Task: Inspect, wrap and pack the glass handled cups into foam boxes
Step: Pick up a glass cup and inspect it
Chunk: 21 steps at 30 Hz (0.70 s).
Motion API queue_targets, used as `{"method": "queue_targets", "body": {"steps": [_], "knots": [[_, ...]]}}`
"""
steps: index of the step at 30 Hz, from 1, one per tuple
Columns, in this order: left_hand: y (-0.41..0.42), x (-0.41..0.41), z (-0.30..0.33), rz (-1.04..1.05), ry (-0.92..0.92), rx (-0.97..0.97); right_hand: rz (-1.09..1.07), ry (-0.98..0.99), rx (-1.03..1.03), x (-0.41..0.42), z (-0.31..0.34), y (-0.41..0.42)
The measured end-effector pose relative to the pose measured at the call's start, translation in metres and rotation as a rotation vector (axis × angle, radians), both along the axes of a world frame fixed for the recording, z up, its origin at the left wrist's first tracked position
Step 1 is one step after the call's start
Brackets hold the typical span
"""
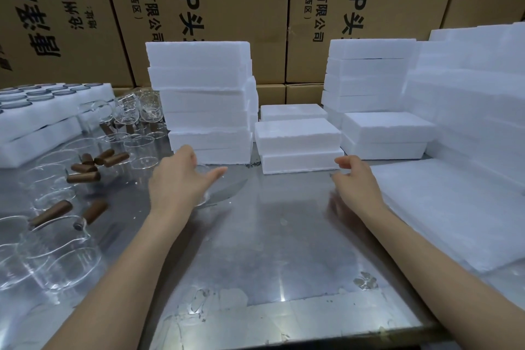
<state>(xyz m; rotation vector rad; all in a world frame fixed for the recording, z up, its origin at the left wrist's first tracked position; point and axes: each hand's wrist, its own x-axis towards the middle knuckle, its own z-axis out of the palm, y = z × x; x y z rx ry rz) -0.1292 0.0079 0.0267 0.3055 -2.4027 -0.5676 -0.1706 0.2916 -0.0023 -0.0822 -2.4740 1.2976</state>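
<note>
Many clear glass handled cups (56,261) with brown wooden handles (51,213) lie and stand on the left part of the steel table (270,250). My left hand (176,182) reaches forward palm down over a clear glass cup (218,193), fingers curled over its far side and thumb pointing right. The cup's outline is faint beneath the hand. My right hand (355,182) hovers loosely curled just left of a stack of white foam wrap sheets (454,213) and holds nothing that I can see. Closed white foam boxes (298,145) sit straight ahead.
A tall stack of foam boxes (204,99) stands behind my left hand, more stacks (369,74) at the back right. Foam trays holding cups (37,111) sit at the far left. Brown cartons (227,8) wall off the back. The table's front edge is near me.
</note>
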Motion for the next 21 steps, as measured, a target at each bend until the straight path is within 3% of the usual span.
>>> {"method": "queue_targets", "body": {"steps": [5, 9, 13, 17, 21], "knots": [[0.041, 0.01, -0.006, -0.521, 0.027, 0.062, 0.05, 0.067, -0.037, 0.003, 0.001, -0.002], [0.07, 0.011, -0.012, -0.789, 0.087, -0.135, 0.188, 0.115, -0.042, 0.008, 0.004, -0.013], [0.074, 0.006, -0.016, -0.824, 0.126, -0.24, 0.423, 0.033, -0.223, 0.015, 0.007, -0.02], [0.068, 0.003, -0.019, -0.772, 0.104, -0.205, 0.411, 0.046, 0.166, 0.021, 0.01, -0.02], [0.068, 0.003, -0.019, -0.74, 0.11, -0.179, 0.41, 0.045, 0.235, 0.021, 0.013, -0.02]]}}
